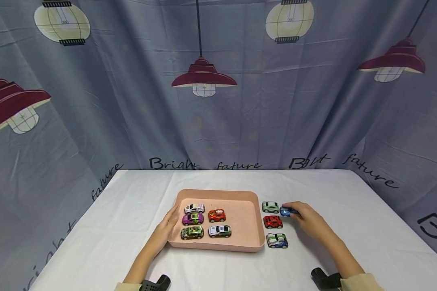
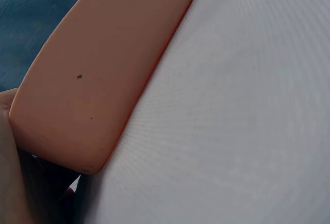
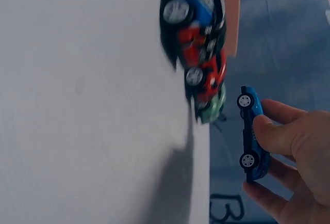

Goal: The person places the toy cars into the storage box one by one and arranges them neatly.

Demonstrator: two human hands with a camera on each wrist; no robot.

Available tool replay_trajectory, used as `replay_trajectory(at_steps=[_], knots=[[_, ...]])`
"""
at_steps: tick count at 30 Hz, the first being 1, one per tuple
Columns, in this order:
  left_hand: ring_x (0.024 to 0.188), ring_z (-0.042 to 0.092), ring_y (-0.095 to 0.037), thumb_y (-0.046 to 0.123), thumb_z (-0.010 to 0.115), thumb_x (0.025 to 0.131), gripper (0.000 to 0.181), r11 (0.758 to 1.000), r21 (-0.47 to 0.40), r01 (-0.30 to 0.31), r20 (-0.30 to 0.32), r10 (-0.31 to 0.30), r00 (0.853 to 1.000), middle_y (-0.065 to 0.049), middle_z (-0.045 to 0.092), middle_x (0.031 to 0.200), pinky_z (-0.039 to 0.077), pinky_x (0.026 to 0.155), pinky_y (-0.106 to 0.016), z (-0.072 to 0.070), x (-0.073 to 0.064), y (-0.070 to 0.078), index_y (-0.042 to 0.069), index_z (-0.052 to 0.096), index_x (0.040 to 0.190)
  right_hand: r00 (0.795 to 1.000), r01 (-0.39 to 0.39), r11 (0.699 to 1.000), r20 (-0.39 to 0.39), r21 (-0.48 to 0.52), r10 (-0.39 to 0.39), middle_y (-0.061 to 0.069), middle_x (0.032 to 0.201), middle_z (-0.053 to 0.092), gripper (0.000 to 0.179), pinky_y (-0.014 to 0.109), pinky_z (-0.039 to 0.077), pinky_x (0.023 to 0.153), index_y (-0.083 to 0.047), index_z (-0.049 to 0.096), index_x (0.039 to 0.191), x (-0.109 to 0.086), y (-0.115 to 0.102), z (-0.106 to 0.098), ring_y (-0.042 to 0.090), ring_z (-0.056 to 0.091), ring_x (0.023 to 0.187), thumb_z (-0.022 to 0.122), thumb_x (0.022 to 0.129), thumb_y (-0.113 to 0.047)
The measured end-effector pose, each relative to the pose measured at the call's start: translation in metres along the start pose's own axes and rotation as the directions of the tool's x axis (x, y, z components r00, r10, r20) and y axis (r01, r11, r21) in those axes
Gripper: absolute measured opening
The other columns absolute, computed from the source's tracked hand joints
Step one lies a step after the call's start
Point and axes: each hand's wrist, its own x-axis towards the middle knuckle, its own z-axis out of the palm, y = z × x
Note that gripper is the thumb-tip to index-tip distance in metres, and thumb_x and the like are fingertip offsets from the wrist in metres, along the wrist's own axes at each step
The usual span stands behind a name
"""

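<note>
My right hand (image 1: 311, 220) pinches a blue toy car (image 3: 250, 136) between thumb and fingers, raised off the table. It is to the right of three toy cars in a column: pale green (image 1: 270, 207), red (image 1: 273, 222) and a white, green and blue one (image 1: 277, 240). At the left end of a peach tray (image 1: 244, 230), my left hand (image 1: 164, 230) grips the rim; part of its fingers is hidden in the left wrist view. Several toy cars sit in the tray's left and middle part, among them a purple one (image 1: 192, 218) and a red-orange one (image 1: 217, 215).
A white cloth (image 1: 105, 242) covers the table. Behind it hangs a grey-blue curtain (image 1: 240, 129) printed with lamps and lettering. The tray's raised wall stands between the column of cars and its inside.
</note>
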Motion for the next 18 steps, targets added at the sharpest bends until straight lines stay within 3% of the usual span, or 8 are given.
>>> replay_trajectory(at_steps=[12,18], knots=[[0.136,0.021,-0.039,0.04,0.036,0.097,0.052,1.0,0.002,0.004,-0.003,-0.004,1.0,-0.013,0.025,0.149,0.014,0.108,-0.062,0.0,0.0,0.0,0.023,0.026,0.144,0.996,0.086,0.996,0.008,-0.028,-0.086,0.008,0.113,0.062,0.031,0.044,0.05,0.086,-0.011,0.061,0.115,0.005,-0.061,0.002,0.029,0.057,0.106,0.059,0.085,-0.005],[0.137,0.02,-0.039,0.042,0.035,0.097,0.052,1.0,0.003,0.009,0.003,-0.009,1.0,-0.013,0.024,0.15,0.013,0.108,-0.062,0.0,0.0,0.0,0.023,0.025,0.144,0.992,0.118,0.992,0.057,-0.035,-0.116,0.008,0.118,0.06,0.032,0.042,0.051,0.085,-0.015,0.06,0.118,0.015,-0.09,0.012,0.028,0.056,0.108,0.06,0.086,-0.01]])
